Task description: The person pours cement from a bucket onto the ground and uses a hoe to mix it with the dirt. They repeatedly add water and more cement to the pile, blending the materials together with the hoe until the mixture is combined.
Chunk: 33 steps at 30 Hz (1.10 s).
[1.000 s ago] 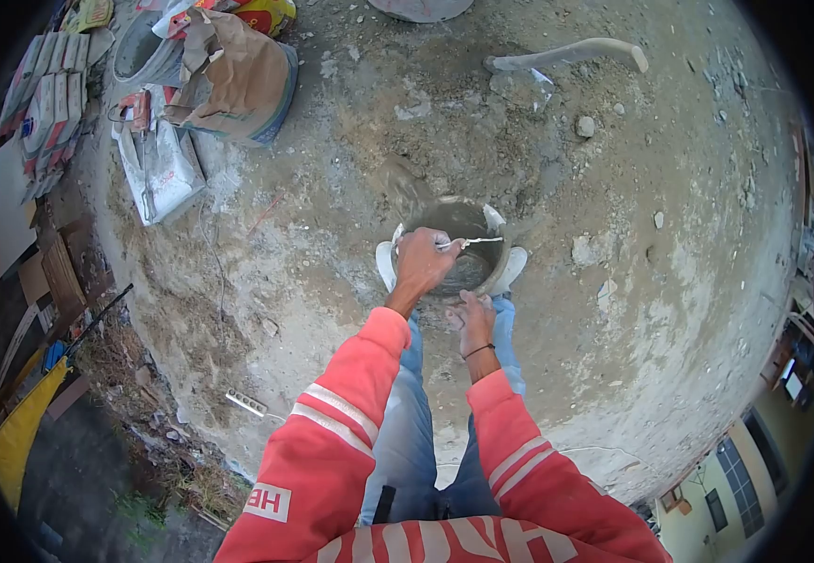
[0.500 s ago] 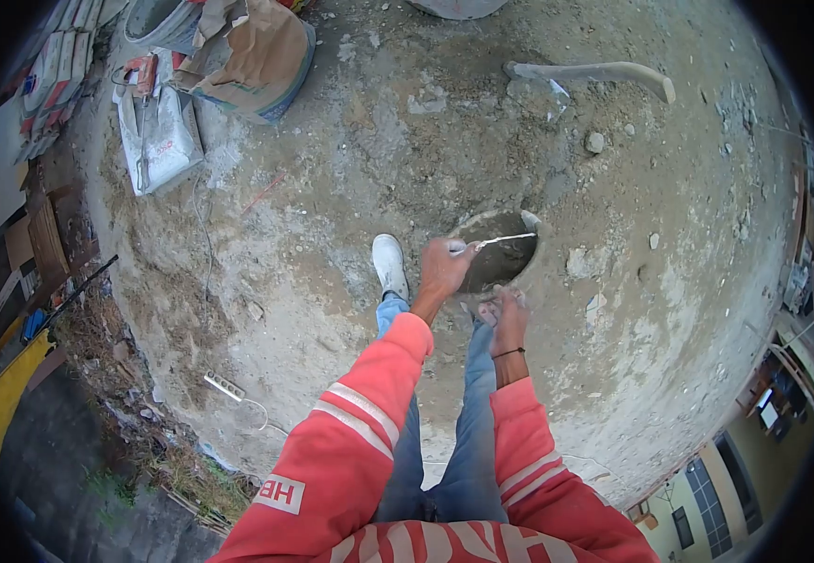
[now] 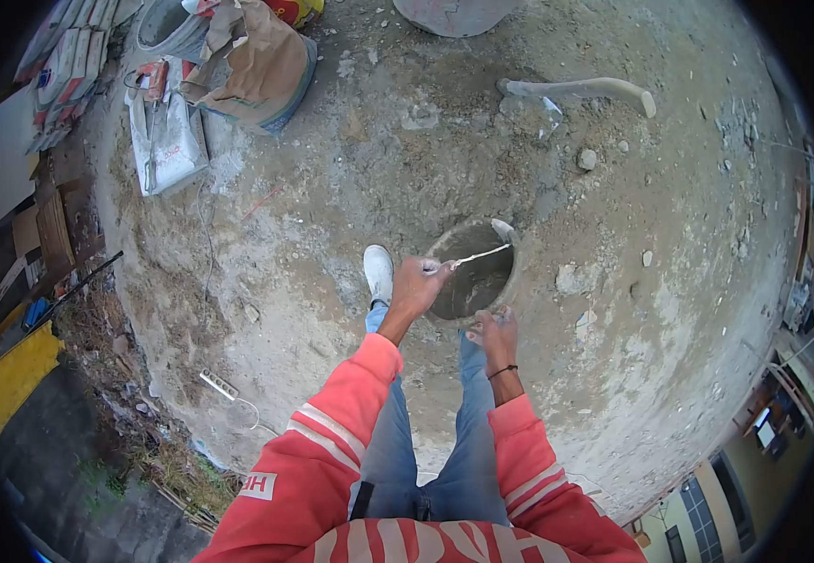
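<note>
A round grey bucket (image 3: 517, 266), its inside coated with grey residue, is in front of my legs with its mouth facing up toward me. Across the opening runs its thin whitish handle (image 3: 482, 254). My left hand (image 3: 420, 286) is closed around the left end of that handle, at the rim. On the near side of the bucket, the fingers of my right hand (image 3: 495, 340) are curled against the rim; the bucket's edge partly hides the fingertips. A white shoe (image 3: 379, 274) shows to the left of the bucket.
A curved wooden handle (image 3: 585, 89) lies on the rough ground ahead, near a stone (image 3: 587, 159). At upper left are a torn paper sack (image 3: 255, 70), a white bag (image 3: 167, 145) with a red-handled tool, and another bucket (image 3: 170, 28). A power strip (image 3: 219, 383) lies left.
The bucket has moved left and closer to my body, and both hands have gone with it. More of its opening now faces me. My view has shifted slightly.
</note>
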Available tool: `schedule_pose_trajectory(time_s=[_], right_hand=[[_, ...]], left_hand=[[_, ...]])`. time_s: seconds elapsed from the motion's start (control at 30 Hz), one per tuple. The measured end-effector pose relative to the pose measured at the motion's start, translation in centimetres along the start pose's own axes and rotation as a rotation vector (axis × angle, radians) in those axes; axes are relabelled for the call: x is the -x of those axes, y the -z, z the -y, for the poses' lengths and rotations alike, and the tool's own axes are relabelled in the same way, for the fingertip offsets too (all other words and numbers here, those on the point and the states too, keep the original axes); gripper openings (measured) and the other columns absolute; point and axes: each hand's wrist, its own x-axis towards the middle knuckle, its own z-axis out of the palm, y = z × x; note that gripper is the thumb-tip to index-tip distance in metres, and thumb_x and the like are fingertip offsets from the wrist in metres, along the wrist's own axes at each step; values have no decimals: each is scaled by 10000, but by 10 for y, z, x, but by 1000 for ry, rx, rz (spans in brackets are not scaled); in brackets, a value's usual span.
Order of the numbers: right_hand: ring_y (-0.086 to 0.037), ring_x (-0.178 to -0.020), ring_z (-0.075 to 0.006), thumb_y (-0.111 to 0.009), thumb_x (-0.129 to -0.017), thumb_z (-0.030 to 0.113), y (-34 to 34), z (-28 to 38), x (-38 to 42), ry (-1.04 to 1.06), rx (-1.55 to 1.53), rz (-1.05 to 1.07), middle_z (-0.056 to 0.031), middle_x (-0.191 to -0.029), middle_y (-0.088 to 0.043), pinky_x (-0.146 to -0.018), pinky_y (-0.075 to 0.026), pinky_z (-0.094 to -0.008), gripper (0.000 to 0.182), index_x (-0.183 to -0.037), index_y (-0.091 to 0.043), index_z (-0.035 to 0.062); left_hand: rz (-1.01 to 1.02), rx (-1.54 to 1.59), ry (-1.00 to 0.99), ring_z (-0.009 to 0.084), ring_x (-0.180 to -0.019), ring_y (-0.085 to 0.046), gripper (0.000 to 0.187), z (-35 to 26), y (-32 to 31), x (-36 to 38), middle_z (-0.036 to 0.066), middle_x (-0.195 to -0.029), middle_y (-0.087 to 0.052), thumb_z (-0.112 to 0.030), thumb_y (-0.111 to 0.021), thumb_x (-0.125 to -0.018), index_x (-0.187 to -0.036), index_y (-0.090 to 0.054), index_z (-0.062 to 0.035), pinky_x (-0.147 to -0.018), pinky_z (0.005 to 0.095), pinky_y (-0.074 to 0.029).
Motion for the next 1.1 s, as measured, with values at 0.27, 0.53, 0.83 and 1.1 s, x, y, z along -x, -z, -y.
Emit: schedule_pose_trajectory(time_s=[0.27,0.53,0.83,1.1], right_hand=[[-653,-1023,-417,-739,-804,181,87,64,-65,667,965,300,-268,-1168,-652,-903,-504,-493,642,-1346,-467,-29],[-491,-1307,-380,-721,-827,190,47,410,-70,1490,1661,-549,-191,-1369,-517,-1085,-373,-561,657,-1408,-436,72],[-739,-755,-335,-789,-764,287,18,400,-233,32,2081,63,-122,-857,-755,-692,-603,-435,351,-917,-724,-22],[-517,-401,-173,-668,-773,119,-102,175,-163,77,787,-215,-49,-547,-555,-379,-407,-347,149,-693,-593,17]], left_hand=[[-228,-221,26,103,-560,-321,473,-22,78,114,18,-554,-350,-320,-647,-948,-640,-518,14,-512,358,-277],[-623,-569,34,375,-613,-584,488,5,262,47,228,-647,-571,-436,-591,-935,-745,-640,11,-614,479,-424],[-303,-1071,274,337,-1021,-675,452,102,411,-94,143,-1005,-726,-518,-618,-889,-994,-733,-94,-910,571,-447],[-365,-1148,229,342,-1253,-530,669,114,465,-77,180,-1276,-600,-494,-761,-777,-1283,-597,-88,-1058,589,-374]])
